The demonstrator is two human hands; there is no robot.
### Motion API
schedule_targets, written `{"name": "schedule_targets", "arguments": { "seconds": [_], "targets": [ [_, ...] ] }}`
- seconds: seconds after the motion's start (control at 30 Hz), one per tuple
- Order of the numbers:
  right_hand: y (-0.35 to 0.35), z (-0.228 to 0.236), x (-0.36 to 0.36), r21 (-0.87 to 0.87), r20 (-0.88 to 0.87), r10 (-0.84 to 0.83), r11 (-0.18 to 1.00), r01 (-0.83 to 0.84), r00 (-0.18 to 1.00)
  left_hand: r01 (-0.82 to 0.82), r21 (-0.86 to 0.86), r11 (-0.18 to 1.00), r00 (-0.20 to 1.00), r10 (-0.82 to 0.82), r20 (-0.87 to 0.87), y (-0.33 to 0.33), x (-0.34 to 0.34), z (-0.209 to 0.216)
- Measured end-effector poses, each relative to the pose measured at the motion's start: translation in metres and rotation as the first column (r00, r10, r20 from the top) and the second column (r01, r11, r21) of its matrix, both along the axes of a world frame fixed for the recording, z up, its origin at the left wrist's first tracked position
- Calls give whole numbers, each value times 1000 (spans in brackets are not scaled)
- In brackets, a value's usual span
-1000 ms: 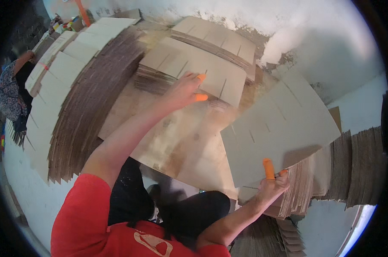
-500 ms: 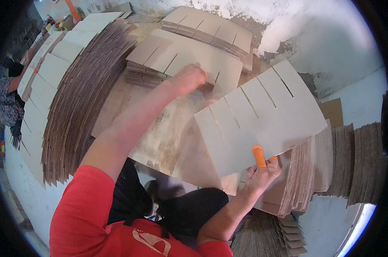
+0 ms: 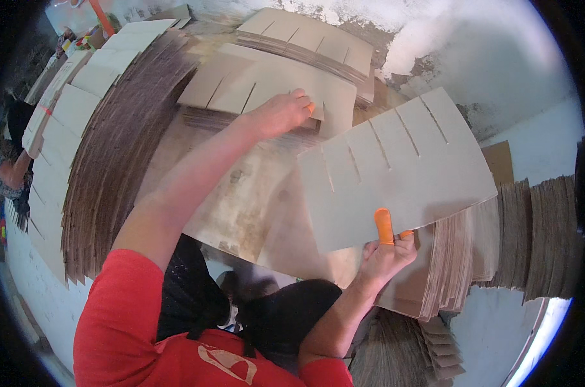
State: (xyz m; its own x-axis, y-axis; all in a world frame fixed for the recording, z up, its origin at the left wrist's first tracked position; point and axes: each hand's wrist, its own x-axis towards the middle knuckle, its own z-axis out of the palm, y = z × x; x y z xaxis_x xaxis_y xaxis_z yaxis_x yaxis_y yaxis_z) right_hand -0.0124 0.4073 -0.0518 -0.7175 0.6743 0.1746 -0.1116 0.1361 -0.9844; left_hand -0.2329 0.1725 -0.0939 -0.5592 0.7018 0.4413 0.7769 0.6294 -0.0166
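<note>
My right hand (image 3: pixel 390 256) grips the near edge of a slotted cardboard sheet (image 3: pixel 408 174), with orange covers on the thumb and a finger. The sheet is held tilted, its row of slots on the far side. Farther left, my left hand (image 3: pixel 278 116) is over a stack of slotted cardboard sheets (image 3: pixel 225 77), its fingers curled together and one tipped with an orange cover. Whether those fingers pinch a sheet is hidden. Under both stretches a wooden board (image 3: pixel 225 193) with worn, stained patches.
Another slotted stack (image 3: pixel 305 39) lies behind, near the peeling wall (image 3: pixel 486 58). A long row of leaning cardboard (image 3: pixel 125 135) runs along the left. More cardboard bundles (image 3: pixel 450 264) stand at the right. At the far left a co-worker's arm (image 3: pixel 14 171) shows.
The view has shifted slightly. The sheet in my right hand has turned a little and its near left corner has risen. My left hand stays at the stack, fingers a bit more raised.
</note>
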Motion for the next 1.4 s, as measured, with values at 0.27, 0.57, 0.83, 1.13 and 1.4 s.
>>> {"name": "schedule_targets", "arguments": {
  "seconds": [0.27,0.57,0.83,1.13,1.4],
  "targets": [
    [-7,-3,-2,103,-115,-33,994,45,993,21,-320,947,995,-51,-84,5,39,20],
    [-4,4,2,93,-61,21,996,-16,998,12,-315,949,990,-55,-128,1,58,12],
    [-14,-1,0,157,-43,25,987,-18,999,125,-265,956,965,-179,-191,8,85,11],
    [-16,-25,-2,262,46,49,963,-59,998,330,-314,890,931,-361,-45,22,168,16],
    [-28,-26,-3,235,107,54,969,-78,993,125,310,943,949,-205,240,21,171,43]
  ]
}}
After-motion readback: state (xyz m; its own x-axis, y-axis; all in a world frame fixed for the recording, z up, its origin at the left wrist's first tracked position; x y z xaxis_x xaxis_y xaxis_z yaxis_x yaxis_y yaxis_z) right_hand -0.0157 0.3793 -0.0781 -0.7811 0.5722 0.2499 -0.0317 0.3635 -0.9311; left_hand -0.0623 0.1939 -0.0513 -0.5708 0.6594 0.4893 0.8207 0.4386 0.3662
